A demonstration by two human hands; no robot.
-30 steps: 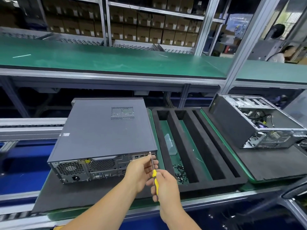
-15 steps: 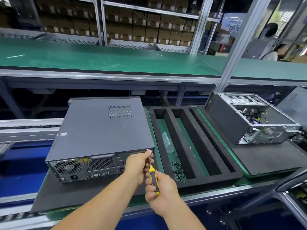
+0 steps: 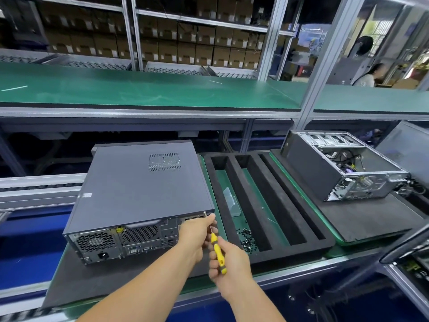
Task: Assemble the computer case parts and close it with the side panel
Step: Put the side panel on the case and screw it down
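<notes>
Two computer cases sit on a workbench, seen from above through a head-worn camera. The nearer one, a closed computer case [image 3: 144, 194], lies flat on a black foam mat [image 3: 76, 280], its dark grey side panel [image 3: 139, 182] facing up with one perforated vent patch near the far edge. Its rear face points toward the viewer and shows two round-holed fan grilles, one power socket and a cluster of ports. One small pale sticker sits near the panel's left edge and one yellow label sits between the grilles; the writing on both is too small to read.

Two bare hands meet at the case's rear right corner. The left hand [image 3: 195, 238] has its fingers curled round the thin metal shaft just below one screw [image 3: 205, 213] at that corner. The right hand [image 3: 228, 259] grips the yellow handle of one screwdriver [image 3: 218, 254], which points up toward the screw.

Just right of the case lies one black foam tray [image 3: 267, 249] with three long slots. The leftmost slot holds one heap of small black screws [image 3: 248, 238] and one clear plastic piece [image 3: 232, 203]. Further right, one open computer case [image 3: 336, 168] stands on a second mat with cables showing inside.

Behind runs one green shelf [image 3: 148, 94], then racks of brown cartons with unreadable white labels. One person [image 3: 369, 75] is at far right.
</notes>
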